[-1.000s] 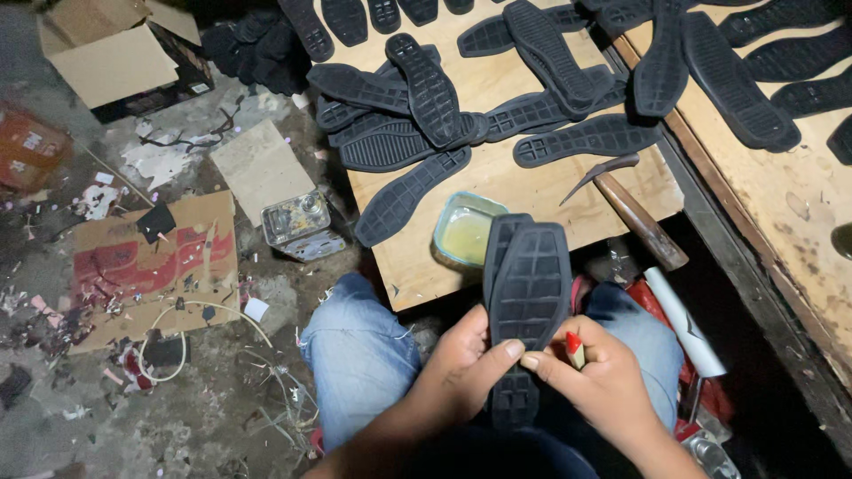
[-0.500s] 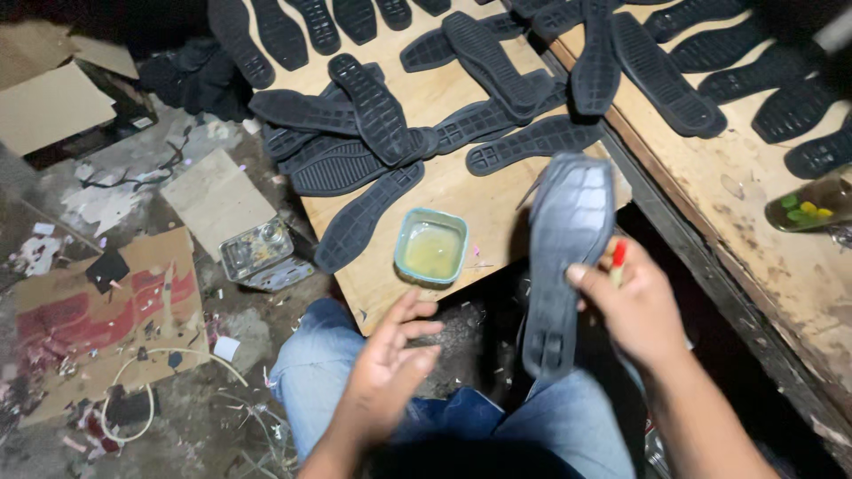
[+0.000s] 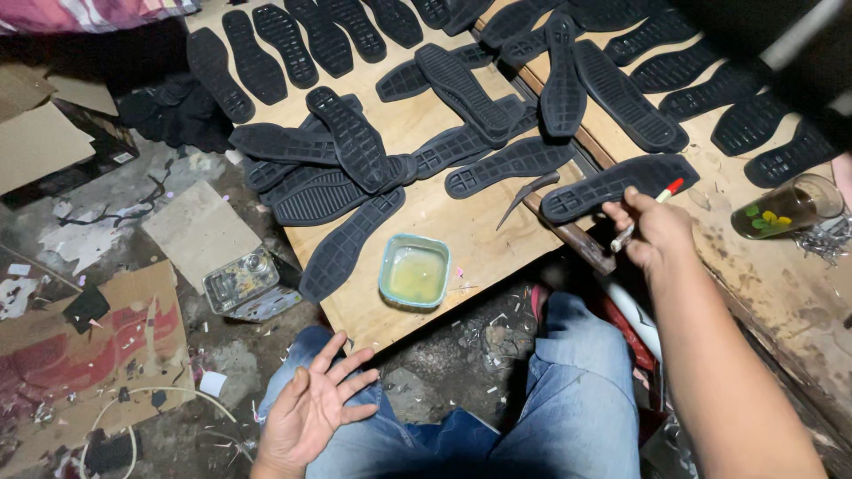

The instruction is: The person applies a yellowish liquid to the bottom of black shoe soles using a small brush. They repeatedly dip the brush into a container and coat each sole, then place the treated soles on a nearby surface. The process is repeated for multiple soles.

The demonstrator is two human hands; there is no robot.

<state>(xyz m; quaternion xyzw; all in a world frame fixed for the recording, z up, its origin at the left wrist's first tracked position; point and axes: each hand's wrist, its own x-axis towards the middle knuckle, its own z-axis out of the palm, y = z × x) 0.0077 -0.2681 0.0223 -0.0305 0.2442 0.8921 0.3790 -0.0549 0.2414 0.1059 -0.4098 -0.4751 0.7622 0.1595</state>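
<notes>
Black rubber soles (image 3: 390, 18) cut off at the frame's top edge; hammer handle (image 3: 581, 238) partly hidden beneath right hand (image 3: 655, 232) at centre right; blurred dark object (image 3: 790, 53) masking upper right corner, unidentifiable.

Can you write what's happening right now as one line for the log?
right hand: holds brush, fingers on sole | left hand: open, empty, over knee | glue tub: on board

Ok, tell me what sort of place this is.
Probably a small shoemaking workshop: many black rubber soles spread over wooden boards, a tub of yellowish glue, and a hammer beside the sole under the right hand.
</notes>
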